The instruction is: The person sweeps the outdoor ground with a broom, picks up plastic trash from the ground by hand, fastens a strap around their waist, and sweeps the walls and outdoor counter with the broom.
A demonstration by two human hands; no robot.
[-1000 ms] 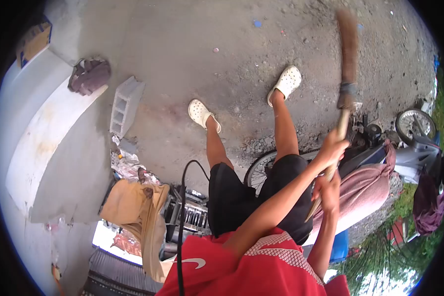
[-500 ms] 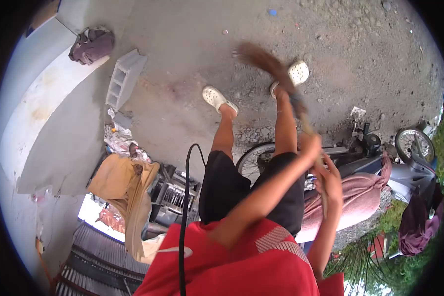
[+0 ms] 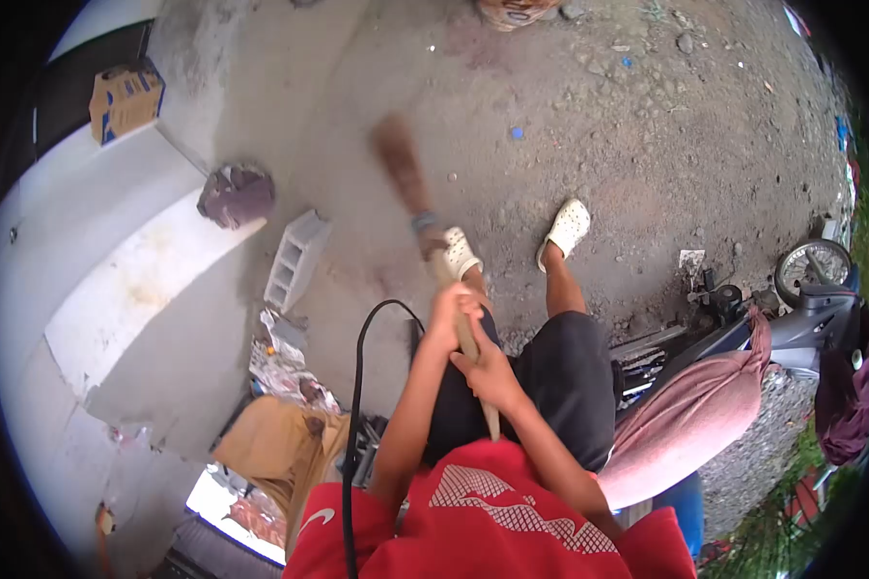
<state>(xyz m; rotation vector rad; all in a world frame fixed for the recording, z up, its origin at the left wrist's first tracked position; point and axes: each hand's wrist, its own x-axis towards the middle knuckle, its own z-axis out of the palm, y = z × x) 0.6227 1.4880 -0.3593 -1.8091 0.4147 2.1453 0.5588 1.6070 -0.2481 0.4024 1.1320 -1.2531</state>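
Note:
A soft broom (image 3: 402, 166) with brown bristles, smeared by motion, slants up and left from my body over the dusty ground. My left hand (image 3: 448, 314) is wrapped round its pale wooden handle, nearer the bristles. Lower on the same handle, my right hand (image 3: 490, 374) closes round it, close to the shirt. The bristle end is beyond my left white clog (image 3: 461, 253), and the handle partly covers that foot. My right clog (image 3: 567, 230) stands on the gravelly ground, apart from the broom.
A hollow concrete block (image 3: 296, 261) stands at left beside a low white ledge bearing a dark bag (image 3: 236, 196) and a cardboard box (image 3: 127, 100). At right is a motorcycle (image 3: 734, 338) draped with a pink cloth (image 3: 695, 410). A sack (image 3: 518, 12) shows at the top edge.
The broom has swung from right to left, with both hands moving left along with it. My view has shifted, bringing in the cardboard box and the sack.

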